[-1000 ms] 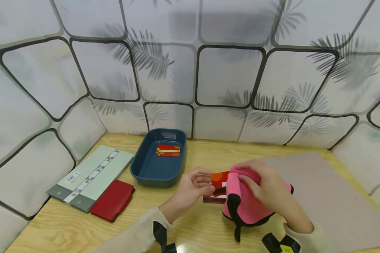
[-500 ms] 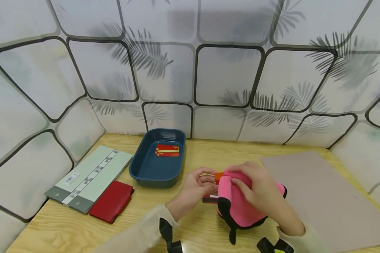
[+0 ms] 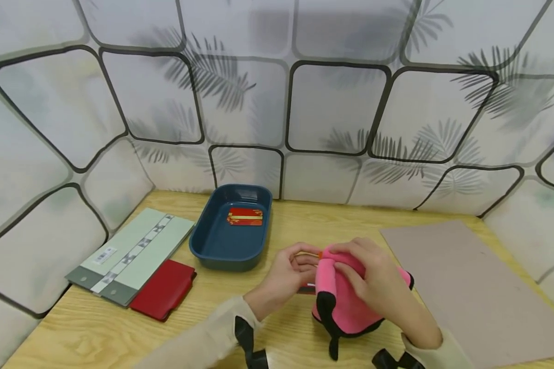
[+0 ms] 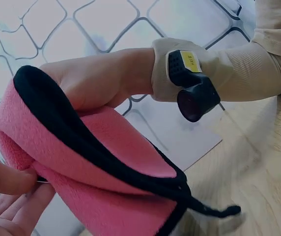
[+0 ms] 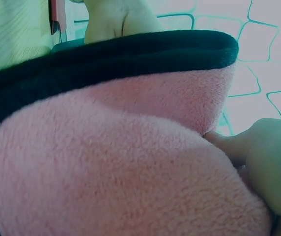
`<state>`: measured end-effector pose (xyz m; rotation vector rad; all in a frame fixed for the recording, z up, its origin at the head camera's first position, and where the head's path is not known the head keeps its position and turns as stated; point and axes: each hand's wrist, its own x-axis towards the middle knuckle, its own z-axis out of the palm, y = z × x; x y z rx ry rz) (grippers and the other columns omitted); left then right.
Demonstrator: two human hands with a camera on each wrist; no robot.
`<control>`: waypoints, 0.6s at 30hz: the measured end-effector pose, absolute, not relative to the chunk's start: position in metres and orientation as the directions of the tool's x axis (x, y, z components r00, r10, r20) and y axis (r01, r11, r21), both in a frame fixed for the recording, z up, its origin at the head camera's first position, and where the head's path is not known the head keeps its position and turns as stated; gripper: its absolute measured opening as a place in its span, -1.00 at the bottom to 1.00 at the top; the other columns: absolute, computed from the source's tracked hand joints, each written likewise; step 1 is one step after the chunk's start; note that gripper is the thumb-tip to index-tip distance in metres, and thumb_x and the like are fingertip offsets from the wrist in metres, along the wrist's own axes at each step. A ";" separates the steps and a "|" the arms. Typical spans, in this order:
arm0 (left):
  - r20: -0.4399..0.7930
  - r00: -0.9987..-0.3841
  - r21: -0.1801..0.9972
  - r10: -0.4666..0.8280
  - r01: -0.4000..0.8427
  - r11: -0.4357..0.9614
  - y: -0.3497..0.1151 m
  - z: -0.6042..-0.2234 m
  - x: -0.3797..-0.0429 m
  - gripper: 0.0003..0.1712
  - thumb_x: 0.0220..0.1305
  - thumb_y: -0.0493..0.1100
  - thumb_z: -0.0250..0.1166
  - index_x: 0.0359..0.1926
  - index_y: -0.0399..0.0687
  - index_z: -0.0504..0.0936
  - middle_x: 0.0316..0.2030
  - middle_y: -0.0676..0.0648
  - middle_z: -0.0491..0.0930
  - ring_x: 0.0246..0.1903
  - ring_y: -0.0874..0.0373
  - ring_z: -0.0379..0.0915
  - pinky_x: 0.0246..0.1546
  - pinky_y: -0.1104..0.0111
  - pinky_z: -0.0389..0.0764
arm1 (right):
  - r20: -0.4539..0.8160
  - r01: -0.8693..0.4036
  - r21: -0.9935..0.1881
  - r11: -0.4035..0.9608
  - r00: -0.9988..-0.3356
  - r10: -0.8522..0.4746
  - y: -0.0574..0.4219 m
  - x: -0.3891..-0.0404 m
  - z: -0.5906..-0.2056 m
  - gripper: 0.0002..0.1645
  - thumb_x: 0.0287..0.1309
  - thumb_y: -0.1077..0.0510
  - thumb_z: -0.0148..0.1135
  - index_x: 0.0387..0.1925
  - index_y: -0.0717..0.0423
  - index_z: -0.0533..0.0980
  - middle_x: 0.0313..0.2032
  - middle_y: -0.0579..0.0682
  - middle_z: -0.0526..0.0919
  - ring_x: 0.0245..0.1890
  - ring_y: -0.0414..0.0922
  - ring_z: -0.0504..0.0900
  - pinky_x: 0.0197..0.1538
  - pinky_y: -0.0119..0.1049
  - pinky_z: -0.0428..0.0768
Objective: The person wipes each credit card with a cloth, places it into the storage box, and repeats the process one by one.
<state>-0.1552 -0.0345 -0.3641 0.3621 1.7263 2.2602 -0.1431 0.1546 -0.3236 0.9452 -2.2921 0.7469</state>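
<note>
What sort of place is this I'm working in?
Probably an indoor tabletop work area: a wooden table enclosed at the back and both sides by patterned walls, with a tray on it. I can't tell whether it's a home or workplace.

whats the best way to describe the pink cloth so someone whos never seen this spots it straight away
On the wooden table, look by the left edge of the large grey-beige mat. There the person's right hand grips a fuzzy pink cloth. Its bright pink pile and black edging set it apart from the plain mat and dark blue tray.
</note>
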 end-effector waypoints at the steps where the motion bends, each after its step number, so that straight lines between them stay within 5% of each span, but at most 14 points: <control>1: 0.029 -0.932 0.967 0.361 -0.065 -0.247 -0.035 -0.364 -0.155 -0.59 0.20 -0.55 0.19 0.09 -0.47 0.43 -0.11 -0.35 0.64 -0.30 0.27 0.63 -0.15 0.38 0.65 | 0.655 -0.748 -0.284 0.600 -0.608 -0.448 0.155 -0.144 -0.324 -0.58 -0.12 0.40 0.45 -0.17 0.01 0.63 -0.30 -0.19 0.62 -0.27 -0.25 0.53 -0.26 -0.35 0.58; 11: 0.030 -0.942 0.969 0.333 -0.054 -0.241 -0.045 -0.362 -0.154 -0.58 0.16 -0.59 0.18 0.08 -0.51 0.40 -0.33 0.06 0.60 -0.36 0.30 0.58 -0.20 0.44 0.66 | 0.624 -0.713 -0.300 0.634 -0.649 -0.434 0.165 -0.151 -0.323 -0.63 -0.08 0.35 0.44 -0.17 0.02 0.63 -0.28 -0.17 0.63 -0.24 -0.24 0.55 -0.19 -0.42 0.54; 18: 0.047 -0.941 0.963 0.336 -0.046 -0.264 -0.047 -0.359 -0.154 -0.57 0.15 -0.61 0.17 0.08 -0.50 0.37 -0.37 0.12 0.58 -0.38 0.30 0.58 -0.23 0.41 0.68 | 0.651 -0.694 -0.245 0.677 -0.635 -0.415 0.178 -0.155 -0.315 -0.59 -0.15 0.36 0.48 -0.16 0.09 0.66 -0.37 -0.12 0.59 -0.37 -0.23 0.56 -0.26 -0.62 0.46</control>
